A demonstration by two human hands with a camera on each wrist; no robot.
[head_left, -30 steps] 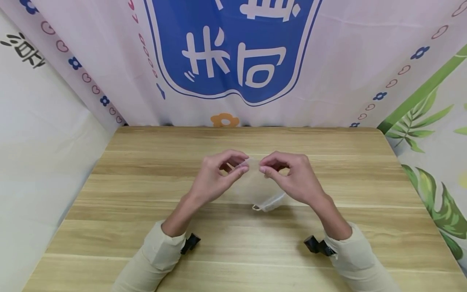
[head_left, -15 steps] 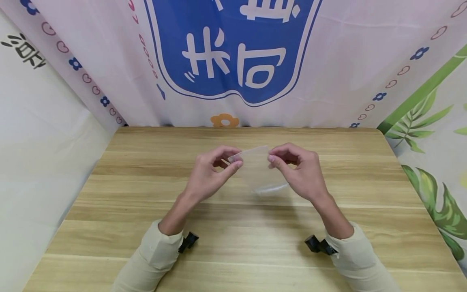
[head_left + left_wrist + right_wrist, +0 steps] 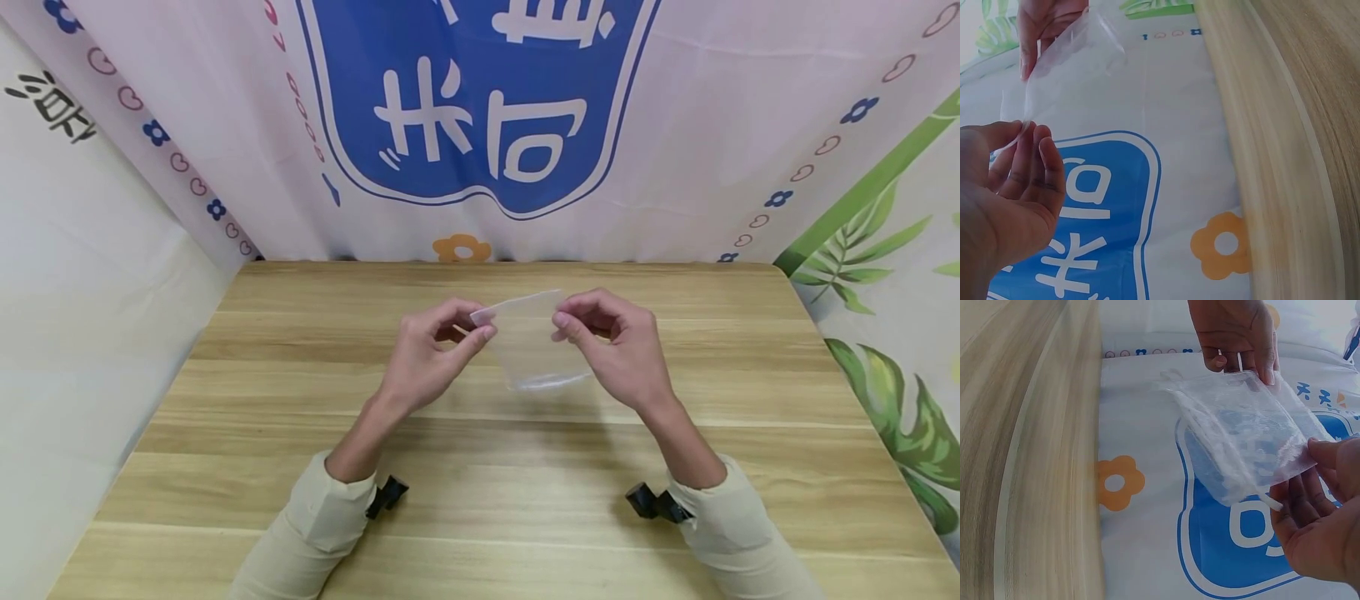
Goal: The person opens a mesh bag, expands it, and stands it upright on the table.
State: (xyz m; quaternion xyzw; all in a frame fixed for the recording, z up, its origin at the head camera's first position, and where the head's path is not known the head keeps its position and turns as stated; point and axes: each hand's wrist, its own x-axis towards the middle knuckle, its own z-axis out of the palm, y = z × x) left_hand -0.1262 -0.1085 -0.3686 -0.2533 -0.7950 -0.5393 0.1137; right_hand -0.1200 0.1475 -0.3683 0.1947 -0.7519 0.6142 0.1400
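Observation:
A small see-through plastic bag (image 3: 534,343) is held up above the table between both hands. My left hand (image 3: 432,354) pinches its left upper corner between thumb and fingers. On the other side, my right hand (image 3: 618,350) pinches the right upper edge the same way. The right wrist view shows the bag (image 3: 1244,428) as a squarish pouch with a gathered, wrinkled edge and a pale cord end sticking out near the right fingers. In the left wrist view the bag (image 3: 1082,56) is faint and partly blends with the backdrop.
A wood-grain table (image 3: 495,517) lies beneath the hands. Behind it hangs a printed curtain (image 3: 675,167) with a blue sign, and patterned sheets flank both sides. Small black devices (image 3: 388,497) are strapped at both wrists.
Both hands have moved apart and slightly away from me, spreading the bag's upper edge flatter. The bag's lower edge has risen, and its cord loop no longer shows in the head view.

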